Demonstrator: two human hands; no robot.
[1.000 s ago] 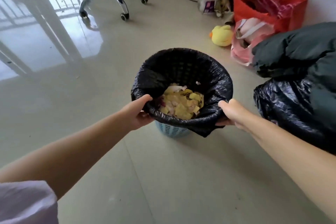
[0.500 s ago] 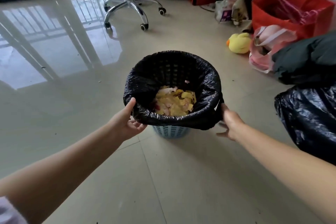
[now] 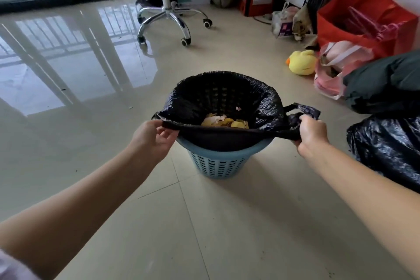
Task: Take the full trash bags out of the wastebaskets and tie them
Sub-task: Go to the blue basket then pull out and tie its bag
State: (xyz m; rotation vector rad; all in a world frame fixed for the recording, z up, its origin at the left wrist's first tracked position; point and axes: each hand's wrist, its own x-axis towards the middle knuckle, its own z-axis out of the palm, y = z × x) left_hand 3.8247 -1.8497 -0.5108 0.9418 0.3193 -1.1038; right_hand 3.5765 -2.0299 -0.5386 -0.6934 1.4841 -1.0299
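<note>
A light blue perforated wastebasket [image 3: 218,163] stands on the tiled floor in the middle of the view. Inside it sits a black trash bag [image 3: 227,95] holding yellow and pale scraps [image 3: 225,121]. The bag's near edge is lifted off the basket rim and stretched taut between my hands. My left hand [image 3: 154,137] pinches the bag's left edge. My right hand [image 3: 311,133] is closed on the bag's right handle loop, which sticks out past my fingers. The far edge of the bag still drapes over the rim.
Another black bag [image 3: 391,150] lies at the right, with a dark green bundle [image 3: 386,82] behind it. A yellow duck toy [image 3: 302,62], pink bag [image 3: 336,68] and red bag [image 3: 363,20] line the right wall. A swivel chair base [image 3: 169,18] stands farther back.
Both hands have pulled the bag's near edge up off the basket rim, exposing the blue rim. My right hand has taken the handle loop. The camera view has risen and tilted forward.
</note>
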